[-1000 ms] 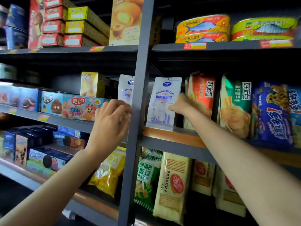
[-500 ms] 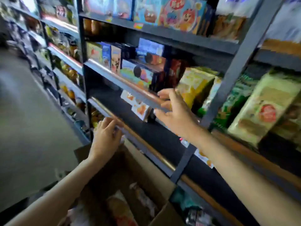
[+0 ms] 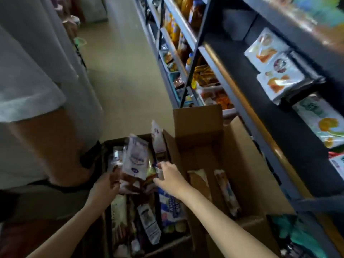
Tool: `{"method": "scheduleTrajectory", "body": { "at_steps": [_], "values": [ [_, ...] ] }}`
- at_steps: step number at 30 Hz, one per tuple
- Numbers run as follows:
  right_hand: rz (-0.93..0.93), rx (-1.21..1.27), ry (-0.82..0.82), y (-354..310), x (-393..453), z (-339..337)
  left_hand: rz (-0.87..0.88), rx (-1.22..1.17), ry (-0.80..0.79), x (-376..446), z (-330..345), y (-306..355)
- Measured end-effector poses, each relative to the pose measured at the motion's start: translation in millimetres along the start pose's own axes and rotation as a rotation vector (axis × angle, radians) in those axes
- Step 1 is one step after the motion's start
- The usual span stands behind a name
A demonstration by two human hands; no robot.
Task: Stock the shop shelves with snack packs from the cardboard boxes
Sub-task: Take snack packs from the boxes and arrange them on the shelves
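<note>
White and pale lilac, the snack pouch (image 3: 135, 158) stands up out of the dark cardboard box (image 3: 130, 239) on the floor, its long axis near upright and tipped a little toward one o'clock, so the blurred blue logo sits at its lower end. Its print is too smeared to read. The left hand (image 3: 105, 187) comes at it from seven o'clock with fingers curled about the pouch's lower left edge, gripping it. The right hand (image 3: 168, 175) reaches in from five o'clock; its thumb and forefinger are pinched on something small at the pouch's right, but I cannot tell what. A second white pouch (image 3: 157, 140) leans against the box's far wall, pointing to twelve o'clock. More packs (image 3: 149, 226) lie jumbled lower in the box, long sides running roughly six to twelve.

At three o'clock of it sits an open brown cardboard box (image 3: 247, 174), flaps up, with two long packs (image 3: 226, 192) lying inside. Dark shop shelves (image 3: 260, 112) run along the right, carrying white packs with orange pictures (image 3: 273, 66). Another person in a pale shirt (image 3: 28, 81) stands at nine o'clock.
</note>
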State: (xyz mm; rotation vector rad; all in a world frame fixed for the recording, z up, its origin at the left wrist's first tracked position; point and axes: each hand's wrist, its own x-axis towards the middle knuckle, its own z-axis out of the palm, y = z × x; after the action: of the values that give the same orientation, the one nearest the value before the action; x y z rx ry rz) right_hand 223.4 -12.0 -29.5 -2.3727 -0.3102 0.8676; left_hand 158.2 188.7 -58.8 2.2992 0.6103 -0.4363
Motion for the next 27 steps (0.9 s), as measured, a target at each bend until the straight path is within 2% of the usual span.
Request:
{"method": "scheduleTrajectory", "body": {
  "at_steps": [3, 6, 9, 11, 13, 15, 17, 19, 23, 25, 27],
  "values": [
    [0.103, -0.071, -0.147, 7, 53, 21, -0.017, 0.014, -0.009, 16, -3, -5],
    [0.118, 0.088, -0.217, 16, 94, 47, 0.02, 0.051, -0.058, 36, 1, 2],
    [0.162, 0.277, -0.166, 17, 122, 68, -0.016, 0.014, -0.064, 56, 7, -2],
    [0.264, 0.448, -0.097, 17, 139, 81, -0.053, -0.003, -0.109, 63, 14, -7],
    [0.338, 0.508, -0.047, 15, 150, 92, -0.049, 0.028, -0.17, 63, 22, -13],
    [0.292, 0.36, -0.018, 10, 153, 104, -0.047, 0.081, -0.217, 61, 27, -22],
    [0.177, -0.015, -0.037, 3, 150, 114, -0.075, 0.105, -0.211, 57, 29, -29],
    [0.086, -0.251, -0.006, -1, 145, 121, -0.091, 0.073, -0.17, 54, 26, -29],
    [-0.021, -0.373, 0.214, -2, 140, 101, -0.015, 0.108, -0.082, 47, 13, -13],
    [-0.123, -0.401, 0.312, -10, 130, 72, 0.041, 0.008, -0.103, 41, 6, 1],
    [-0.195, -0.382, 0.405, -26, 111, 28, 0.133, -0.08, -0.053, 39, -8, 27]
  ]
}}
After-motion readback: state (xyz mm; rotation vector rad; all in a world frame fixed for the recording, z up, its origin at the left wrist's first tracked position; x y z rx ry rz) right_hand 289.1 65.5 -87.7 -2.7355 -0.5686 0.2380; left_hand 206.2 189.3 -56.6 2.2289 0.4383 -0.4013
